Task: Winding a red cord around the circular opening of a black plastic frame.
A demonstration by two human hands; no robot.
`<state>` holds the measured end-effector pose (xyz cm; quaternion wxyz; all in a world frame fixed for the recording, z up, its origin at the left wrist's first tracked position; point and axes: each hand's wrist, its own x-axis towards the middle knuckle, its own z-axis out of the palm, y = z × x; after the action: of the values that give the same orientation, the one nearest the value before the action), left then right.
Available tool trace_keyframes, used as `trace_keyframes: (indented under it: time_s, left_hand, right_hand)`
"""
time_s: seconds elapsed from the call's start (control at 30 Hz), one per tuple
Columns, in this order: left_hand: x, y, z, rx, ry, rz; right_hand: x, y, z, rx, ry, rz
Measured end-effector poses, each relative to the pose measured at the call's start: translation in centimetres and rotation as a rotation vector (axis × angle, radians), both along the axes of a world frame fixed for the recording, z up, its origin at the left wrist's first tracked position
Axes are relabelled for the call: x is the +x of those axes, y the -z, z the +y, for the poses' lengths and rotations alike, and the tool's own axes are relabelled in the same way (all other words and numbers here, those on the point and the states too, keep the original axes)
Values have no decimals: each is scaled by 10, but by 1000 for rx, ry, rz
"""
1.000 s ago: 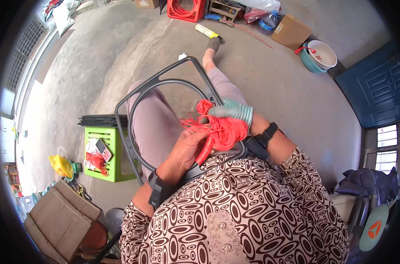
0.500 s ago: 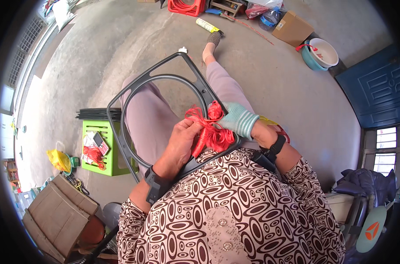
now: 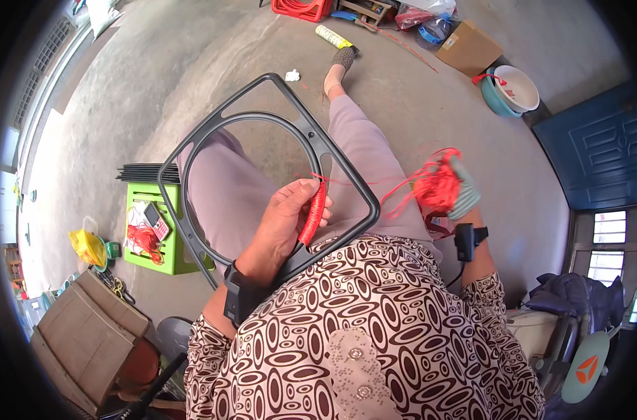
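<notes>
I find the left hand [image 3: 283, 217] bare and curled nearly closed, thumb and forefinger pinching at the upper end of the red wound section [image 3: 313, 218]; the right hand [image 3: 465, 190], in a pale green glove, is closed about a loose red cord bundle [image 3: 436, 187], though how firmly I cannot tell, most of its fingers being hidden; it stands to the right, well apart from the left. The wound section sits on the right side of the inner ring of the black frame [image 3: 323, 145], which lies over the thighs; a thin strand appears to run between winding and bundle.

On method, I judge that the left pinch should secure the topmost turn against slackening; the strand wants even tension, each turn laid close beside its neighbour without overlap; the bundle's loose loops are the likeliest to snag, and are best held clear of the frame's corner.

On markings, the green stool [image 3: 183, 245] at the left bears a handheld keypad device [image 3: 157, 220], its keys too small for me to read; the yellow-and-white cylinder [image 3: 328, 35] beside the shoe [image 3: 344, 57] carries print, illegible at this size; an orange three-part emblem [image 3: 586, 366] shows on a pale oval panel [image 3: 576, 388] at lower right; I can make out no lettering on the frame.
</notes>
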<state>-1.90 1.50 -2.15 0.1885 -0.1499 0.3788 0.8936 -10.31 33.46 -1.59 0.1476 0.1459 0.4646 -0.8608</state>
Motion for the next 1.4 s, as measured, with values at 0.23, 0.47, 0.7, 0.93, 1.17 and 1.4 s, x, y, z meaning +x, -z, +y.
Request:
trace_keyframes:
  time_s: [0.23,0.47,0.7,0.93,1.17,1.4]
  left_hand:
    - [0,-8,0,23,-30,-5]
    - [-6,-10,1,24,-31,-9]
    - [-4,-18,16,161,128,2]
    - [-1,-18,21,97,168,-125]
    - [0,-9,21,177,100,-30]
    - [-3,-5,22,68,-61,37]
  right_hand:
    - [-19,58,122,143,67,17]
    - [-32,8,-3,993,-229,400]
    - [-58,14,-129,668,-83,571]
    - [-31,-5,-156,-281,-744,5]
    - [-18,-27,-150,-435,-816,-215]
    - [-13,-32,-132,438,-808,121]
